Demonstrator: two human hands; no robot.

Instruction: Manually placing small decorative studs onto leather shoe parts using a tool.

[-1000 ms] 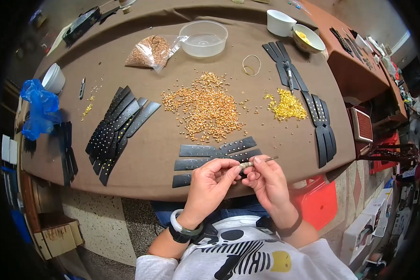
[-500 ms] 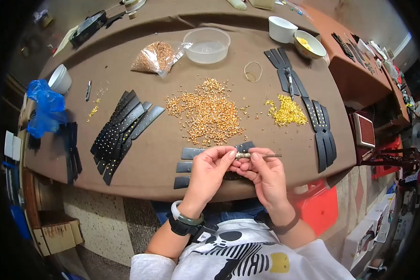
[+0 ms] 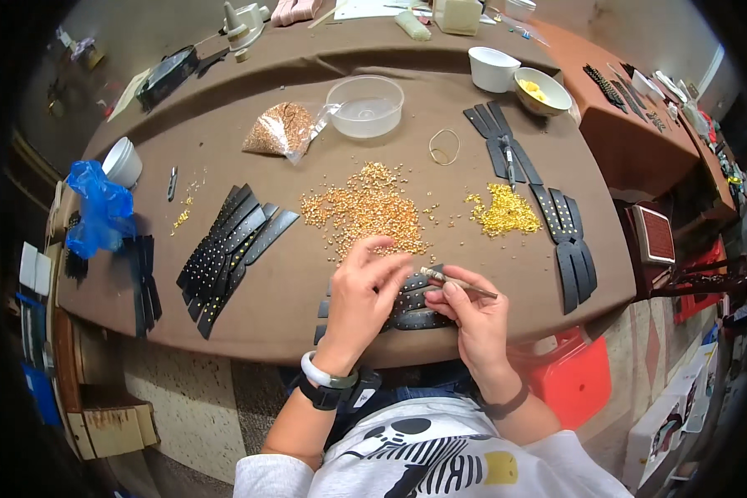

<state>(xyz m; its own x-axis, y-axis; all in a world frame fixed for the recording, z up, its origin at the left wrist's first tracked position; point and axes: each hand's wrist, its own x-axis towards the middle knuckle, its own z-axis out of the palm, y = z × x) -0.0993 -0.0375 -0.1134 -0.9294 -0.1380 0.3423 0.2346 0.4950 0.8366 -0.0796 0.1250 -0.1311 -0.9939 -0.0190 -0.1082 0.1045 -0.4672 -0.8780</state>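
My right hand (image 3: pixel 471 311) is closed around a slim metal hand tool (image 3: pixel 476 290), its thin shaft pointing right and its thicker silvery end pointing left. My left hand (image 3: pixel 365 286) is off the tool, its fingers apart and partly curled, at the near edge of a heap of copper-gold metal studs (image 3: pixel 369 207). I see nothing in its fingers. Under both hands lies a black strap piece (image 3: pixel 415 319) cut into strips and dotted with small studs. My left hand hides part of it.
Brighter gold studs (image 3: pixel 504 211) form a smaller pile at right, beside black strap pieces (image 3: pixel 571 249). More studded straps (image 3: pixel 230 257) lie at left. Behind the heap are a bag of copper studs (image 3: pixel 280 129) and a clear plastic tub (image 3: pixel 365 109). A red stool (image 3: pixel 568 378) stands below the table.
My left hand has let go of the metal tool and moved left of it. My right hand keeps the tool, now tilted. The whole view has shifted slightly.
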